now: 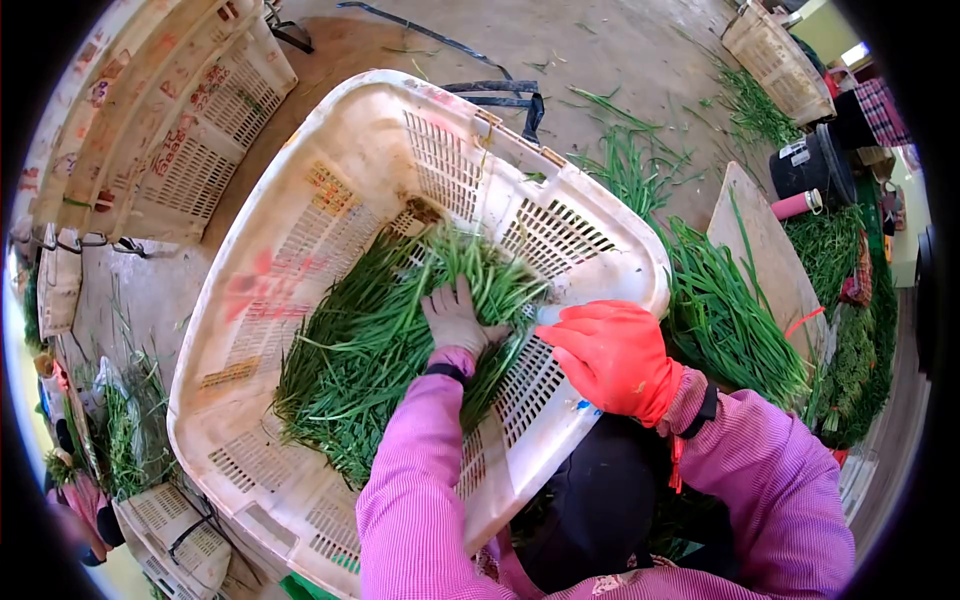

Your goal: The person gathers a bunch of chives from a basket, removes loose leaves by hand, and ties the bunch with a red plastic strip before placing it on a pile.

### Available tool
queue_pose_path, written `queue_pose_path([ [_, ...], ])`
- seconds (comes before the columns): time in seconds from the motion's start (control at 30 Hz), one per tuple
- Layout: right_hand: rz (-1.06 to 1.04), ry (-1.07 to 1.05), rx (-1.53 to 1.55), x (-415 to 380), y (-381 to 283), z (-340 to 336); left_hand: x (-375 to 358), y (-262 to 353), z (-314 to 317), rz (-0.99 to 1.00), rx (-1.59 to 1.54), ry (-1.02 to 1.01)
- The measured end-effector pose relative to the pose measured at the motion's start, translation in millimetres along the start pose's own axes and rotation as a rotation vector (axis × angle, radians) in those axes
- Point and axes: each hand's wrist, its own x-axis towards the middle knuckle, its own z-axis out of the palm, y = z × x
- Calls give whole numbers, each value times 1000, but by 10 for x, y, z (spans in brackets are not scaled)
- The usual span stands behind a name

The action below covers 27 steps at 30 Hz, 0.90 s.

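Observation:
A large off-white plastic basket (pixel 235 265) with slotted walls leans towards me, holding a heap of long green leafy stalks (pixel 370 330). Reaching into it, my left hand (pixel 457 318), in a grey-brown glove, lies on top of the stalks with its fingers spread. My right hand (pixel 612 360), in an orange-red rubber glove, is at the basket's right rim; its fingers point left and are bent together, and whether anything is between them is hidden.
More green stalks (pixel 730 320) lie right of the basket beside a board (pixel 765 240). A black bucket (pixel 800 165) stands behind them. Stacked baskets (pixel 215 130) are at the upper left, and another basket (pixel 778 62) at the upper right. Black straps (pixel 500 95) lie behind the basket.

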Motion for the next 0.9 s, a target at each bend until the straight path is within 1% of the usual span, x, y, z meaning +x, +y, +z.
queue_pose_path([
  [0.03,16,-15,9,1,-11,-12,-90,42,87,32,63,21],
  [0.1,30,-34,17,1,-22,-15,-120,35,173,56,79,5],
  [0.17,20,-20,11,4,-18,-24,-46,17,196,-12,160,27],
  [0.23,14,-8,10,-4,-4,-5,91,16,4,-121,268,-22],
  [0.37,20,0,10,4,-10,-18,335,-201,-291,-218,255,60],
  [0.43,19,7,10,-6,3,3,420,-304,-429,-238,186,82],
  [0.53,11,4,11,-11,22,20,537,-425,-540,-261,94,-53],
  [0.57,9,-1,19,-10,24,17,572,-425,-561,-291,60,-153],
  [0.63,15,-6,20,-8,11,1,542,-378,-510,-277,114,-120],
  [0.7,37,-29,28,6,-2,-13,439,-245,-485,-171,183,-138],
  [0.73,32,-23,32,10,3,-10,329,-170,-490,-142,168,-141],
  [0.77,20,-2,21,2,10,2,280,-106,-400,-182,123,-196],
  [0.83,5,15,13,-6,-2,11,118,-81,-107,-126,190,-46],
  [0.9,7,1,0,2,-4,-9,119,-74,-12,-135,246,-54],
])
